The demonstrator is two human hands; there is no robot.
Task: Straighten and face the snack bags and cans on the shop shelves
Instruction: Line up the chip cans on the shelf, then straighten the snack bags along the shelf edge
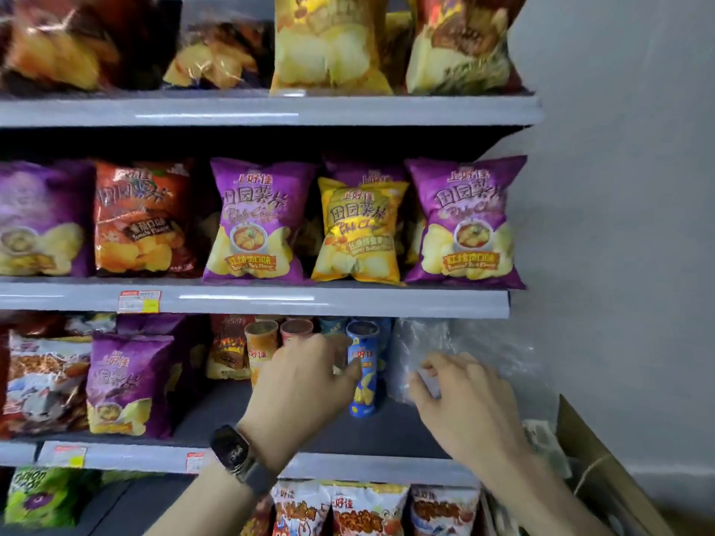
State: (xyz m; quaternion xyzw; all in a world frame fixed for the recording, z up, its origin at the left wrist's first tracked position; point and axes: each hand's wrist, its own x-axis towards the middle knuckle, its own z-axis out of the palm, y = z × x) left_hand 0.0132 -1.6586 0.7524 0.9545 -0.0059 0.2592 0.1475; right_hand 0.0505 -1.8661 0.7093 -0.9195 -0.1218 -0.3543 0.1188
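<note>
Head view, cans step on the third shelf (387, 470). Left hand (305, 377) has its fingers curled, tips against the blue can (363, 371), which stands upright towards the shelf's right end; can't tell if it's a full grip. Right hand (462, 392) pinches a clear plastic bag (456, 342) at the right end. Likely next: turn the can's label forward and draw it to the front edge.

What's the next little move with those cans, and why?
Probably draw the blue can forward to the front edge of the shelf, label outward. The left hand is against it, and the cans stand well back, while the right hand pinches the clear bag beside them.
</note>
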